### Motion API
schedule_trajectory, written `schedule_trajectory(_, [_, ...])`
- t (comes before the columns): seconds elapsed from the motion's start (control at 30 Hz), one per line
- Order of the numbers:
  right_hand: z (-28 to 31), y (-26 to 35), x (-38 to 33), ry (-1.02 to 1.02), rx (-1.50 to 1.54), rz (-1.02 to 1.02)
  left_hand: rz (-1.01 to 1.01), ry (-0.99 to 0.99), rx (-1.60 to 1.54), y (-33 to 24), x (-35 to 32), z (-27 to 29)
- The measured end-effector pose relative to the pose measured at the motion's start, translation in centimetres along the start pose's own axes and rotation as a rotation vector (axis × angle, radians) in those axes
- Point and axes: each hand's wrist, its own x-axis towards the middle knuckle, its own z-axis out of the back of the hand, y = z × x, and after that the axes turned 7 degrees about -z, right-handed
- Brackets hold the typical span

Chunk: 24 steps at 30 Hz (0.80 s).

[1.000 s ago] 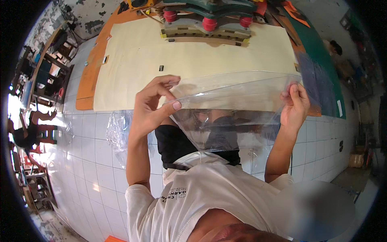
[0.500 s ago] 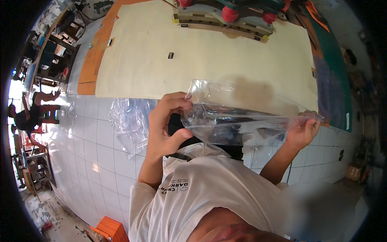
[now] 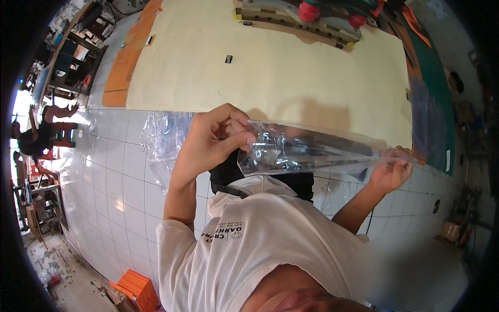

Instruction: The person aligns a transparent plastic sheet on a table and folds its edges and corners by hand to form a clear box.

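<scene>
A clear, glossy piece of plastic film (image 3: 306, 151) stretches between my two hands, just in front of the table's near edge; whether it is a bag or a flat sheet I cannot tell. At its left edge, my left hand (image 3: 218, 140) pinches the film between thumb and fingers. My right hand (image 3: 391, 170) grips the other end, where the film narrows into gathered folds. Light glints off the creases, and my dark trousers show through it.
Pale yellow sheeting (image 3: 312, 78) covers the table, with a small black piece (image 3: 228, 59) on it. A fixture with red knobs (image 3: 309, 12) stands at the far side. More clear plastic (image 3: 163, 138) hangs left of me. An orange crate (image 3: 136, 288) sits lower left; a person (image 3: 39, 130) sits far left.
My left thumb has closed onto the film's edge, where before it stood apart from the fingers. The film's raised upper left corner has dropped. My right hand keeps its grip almost in place.
</scene>
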Motion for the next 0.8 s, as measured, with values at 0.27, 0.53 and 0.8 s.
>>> schedule_trajectory(0.27, [-0.8, -0.2, -0.7, -0.264, -0.069, 0.035, -0.547, 0.057, -0.088, 2.0, 0.6, -0.7])
schedule_trajectory(0.53, [-2.6, 0.0, -1.5, -0.312, -0.012, -0.012, -0.749, -0.226, 0.441, 3.4, -0.2, -2.4])
schedule_trajectory(0.8, [-1.5, -0.4, -2.5, -0.346, -0.035, 0.001, -0.898, -0.395, 0.592, 1.8, -1.3, -3.2])
